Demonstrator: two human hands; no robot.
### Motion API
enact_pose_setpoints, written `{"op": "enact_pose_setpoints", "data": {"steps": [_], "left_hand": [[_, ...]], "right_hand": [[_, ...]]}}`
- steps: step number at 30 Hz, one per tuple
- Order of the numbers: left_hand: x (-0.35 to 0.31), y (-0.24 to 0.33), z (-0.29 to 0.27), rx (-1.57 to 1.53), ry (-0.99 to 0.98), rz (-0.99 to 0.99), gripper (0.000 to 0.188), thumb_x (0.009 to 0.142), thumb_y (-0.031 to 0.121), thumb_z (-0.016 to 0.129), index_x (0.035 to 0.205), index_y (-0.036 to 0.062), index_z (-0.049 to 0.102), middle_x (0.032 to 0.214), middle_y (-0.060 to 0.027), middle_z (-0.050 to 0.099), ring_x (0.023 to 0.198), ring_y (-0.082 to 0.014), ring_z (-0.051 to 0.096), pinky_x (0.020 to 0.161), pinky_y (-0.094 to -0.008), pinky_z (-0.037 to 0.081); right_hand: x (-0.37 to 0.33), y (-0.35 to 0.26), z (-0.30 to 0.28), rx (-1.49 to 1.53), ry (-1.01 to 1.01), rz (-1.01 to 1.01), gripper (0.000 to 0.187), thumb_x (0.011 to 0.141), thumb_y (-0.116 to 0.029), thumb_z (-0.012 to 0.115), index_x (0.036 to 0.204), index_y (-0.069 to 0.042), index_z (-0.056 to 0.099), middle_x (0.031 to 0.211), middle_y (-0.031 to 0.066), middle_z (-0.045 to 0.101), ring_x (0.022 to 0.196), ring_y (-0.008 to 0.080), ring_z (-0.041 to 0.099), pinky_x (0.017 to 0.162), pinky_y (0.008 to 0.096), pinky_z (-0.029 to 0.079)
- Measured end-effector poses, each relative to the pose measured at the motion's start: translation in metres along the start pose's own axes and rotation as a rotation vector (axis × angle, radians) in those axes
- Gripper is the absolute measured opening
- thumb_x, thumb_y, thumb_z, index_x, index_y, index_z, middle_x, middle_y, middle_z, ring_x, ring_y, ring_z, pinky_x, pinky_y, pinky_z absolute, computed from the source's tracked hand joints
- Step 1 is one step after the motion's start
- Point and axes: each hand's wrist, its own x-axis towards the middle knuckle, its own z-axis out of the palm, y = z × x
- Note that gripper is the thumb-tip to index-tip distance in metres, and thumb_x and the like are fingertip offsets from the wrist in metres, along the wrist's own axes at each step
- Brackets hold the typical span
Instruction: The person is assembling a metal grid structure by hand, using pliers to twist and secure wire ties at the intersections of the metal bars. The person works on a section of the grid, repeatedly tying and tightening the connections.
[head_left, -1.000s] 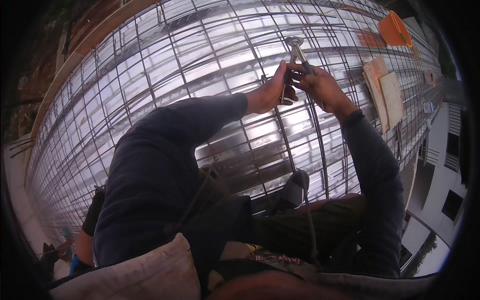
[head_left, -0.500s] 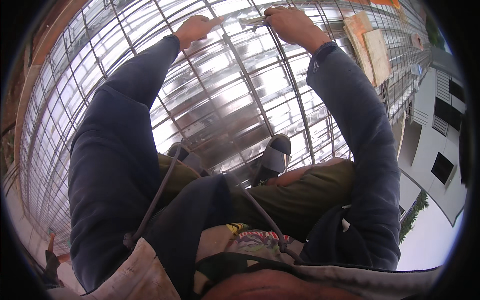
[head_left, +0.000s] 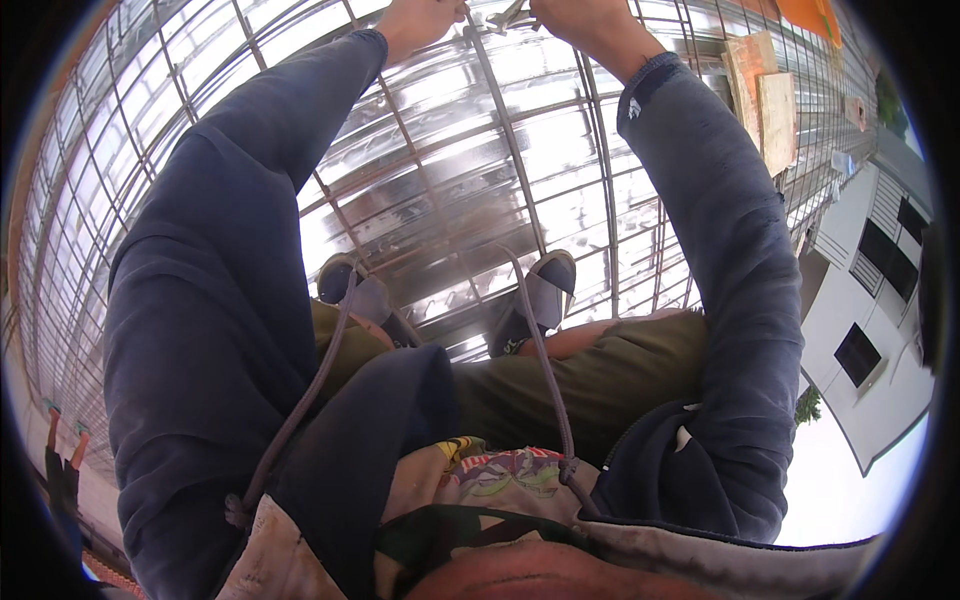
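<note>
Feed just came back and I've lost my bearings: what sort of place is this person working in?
Most likely an outdoor construction site, high up. A wide rebar grid lies over shiny metal decking, wooden boards rest on it, and a white building stands beyond. Both hands, the left hand and the right hand, work at the grid.

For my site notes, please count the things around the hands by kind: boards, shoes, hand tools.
Wooden boards: 2
Shoes: 2
Metal tool between the left hand and the right hand: 1
Total: 5
</note>
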Motion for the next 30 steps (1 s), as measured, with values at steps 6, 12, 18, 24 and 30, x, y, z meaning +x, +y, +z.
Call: {"op": "enact_pose_setpoints", "data": {"steps": [6, 12, 18, 24, 30], "left_hand": [[0.000, -0.011, -0.001, 0.064, 0.051, 0.049, 0.063, 0.106, 0.037, 0.047, 0.148, -0.0096, 0.050, 0.133, -0.0245, 0.069, 0.131, -0.0367, 0.061, 0.114, -0.0430, 0.044], [0.000, -0.015, -0.001, 0.116, 0.045, 0.175, 0.055, 0.104, 0.033, 0.051, 0.142, -0.0064, 0.056, 0.132, -0.0261, 0.068, 0.127, -0.0411, 0.063, 0.112, -0.0467, 0.046], [0.018, -0.021, 0.022, 0.145, 0.143, 0.260, 0.048, 0.103, 0.029, 0.050, 0.134, -0.0050, 0.063, 0.130, -0.0306, 0.067, 0.124, -0.0443, 0.063, 0.108, -0.0494, 0.048], [0.028, -0.022, 0.020, 0.149, 0.089, 0.196, 0.046, 0.101, 0.028, 0.051, 0.128, -0.0058, 0.066, 0.125, -0.0315, 0.069, 0.120, -0.0454, 0.065, 0.104, -0.0511, 0.050], [0.034, -0.014, 0.026, 0.138, 0.115, 0.118, 0.046, 0.101, 0.025, 0.052, 0.129, -0.0080, 0.065, 0.123, -0.0314, 0.070, 0.114, -0.0439, 0.068, 0.098, -0.0509, 0.053]], "right_hand": [[0.002, -0.004, -0.040, -0.045, 0.030, -0.086, 0.013, 0.085, -0.017, 0.067, 0.082, -0.014, 0.079, 0.101, 0.0033, 0.073, 0.107, 0.0226, 0.065, 0.119, 0.0569, 0.036], [0.029, -0.022, -0.014, -0.022, -0.083, -0.031, 0.013, 0.086, -0.019, 0.069, 0.087, -0.013, 0.080, 0.103, 0.0032, 0.072, 0.112, 0.0226, 0.063, 0.109, 0.0454, 0.045], [0.040, -0.022, -0.032, -0.164, -0.139, -0.131, 0.016, 0.088, -0.019, 0.068, 0.094, -0.014, 0.081, 0.111, 0.0017, 0.070, 0.114, 0.0212, 0.062, 0.105, 0.0425, 0.047], [0.031, -0.003, -0.016, -0.096, -0.050, -0.163, 0.014, 0.089, -0.021, 0.068, 0.091, -0.014, 0.080, 0.108, 0.0016, 0.070, 0.111, 0.0207, 0.064, 0.101, 0.0390, 0.049], [0.038, -0.015, -0.030, -0.157, 0.045, -0.091, 0.010, 0.088, -0.022, 0.070, 0.086, -0.014, 0.076, 0.086, 0.0023, 0.069, 0.095, 0.0198, 0.064, 0.084, 0.0368, 0.050]]}}
